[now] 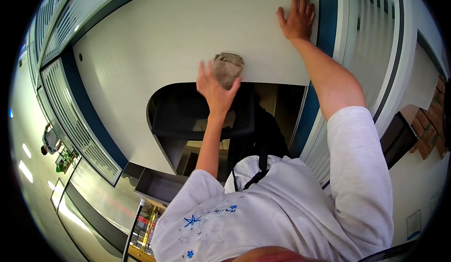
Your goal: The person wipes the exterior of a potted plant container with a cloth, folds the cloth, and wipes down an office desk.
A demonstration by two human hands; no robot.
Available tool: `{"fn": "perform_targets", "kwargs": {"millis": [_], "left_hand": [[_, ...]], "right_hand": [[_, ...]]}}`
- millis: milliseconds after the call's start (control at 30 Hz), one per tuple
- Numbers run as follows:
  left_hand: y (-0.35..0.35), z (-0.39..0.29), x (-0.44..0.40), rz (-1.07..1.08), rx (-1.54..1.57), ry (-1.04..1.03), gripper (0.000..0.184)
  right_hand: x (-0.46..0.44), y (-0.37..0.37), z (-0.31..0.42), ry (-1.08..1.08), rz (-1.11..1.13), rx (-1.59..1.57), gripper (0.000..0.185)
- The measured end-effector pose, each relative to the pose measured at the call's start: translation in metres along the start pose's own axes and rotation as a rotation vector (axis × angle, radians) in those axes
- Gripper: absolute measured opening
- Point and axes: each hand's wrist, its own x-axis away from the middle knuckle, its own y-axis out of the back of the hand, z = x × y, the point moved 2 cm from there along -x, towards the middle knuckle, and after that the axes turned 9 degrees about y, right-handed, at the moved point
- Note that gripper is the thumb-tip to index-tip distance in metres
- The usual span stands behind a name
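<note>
A folded grey-brown cloth lies on the white desktop near its cut-out front edge. My left hand is at the cloth's near left side, its fingers stretched out and slightly blurred. The thumb is apart from the fingers, by the cloth's lower edge; whether the hand touches the cloth I cannot tell. Toward the right end of the desktop, my right hand lies with fingers spread and holds nothing.
Blue-edged partitions with slatted panels border the desk. A black mesh chair sits under the cut-out. At lower left is an open grey drawer. Another person and a plant are far left; cardboard boxes stand right.
</note>
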Motion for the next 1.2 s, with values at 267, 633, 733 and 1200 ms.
{"fn": "perform_targets", "kwargs": {"millis": [267, 633, 733, 1200], "left_hand": [[-0.031, 0.083, 0.028, 0.315, 1.453, 1.117, 0.08], [0.028, 0.025, 0.023, 0.056, 0.98, 0.804, 0.057], [0.068, -0.016, 0.003, -0.204, 0.629, 0.322, 0.05], [0.01, -0.013, -0.066, 0.315, -0.145, -0.117, 0.046]], "right_hand": [[-0.002, 0.0, 0.002, -0.015, -0.011, -0.015, 0.075], [0.001, 0.002, -0.004, -0.038, -0.013, -0.041, 0.076], [0.0, 0.003, -0.002, -0.043, 0.011, -0.008, 0.077], [-0.001, 0.014, -0.004, -0.055, 0.041, -0.066, 0.081]]}}
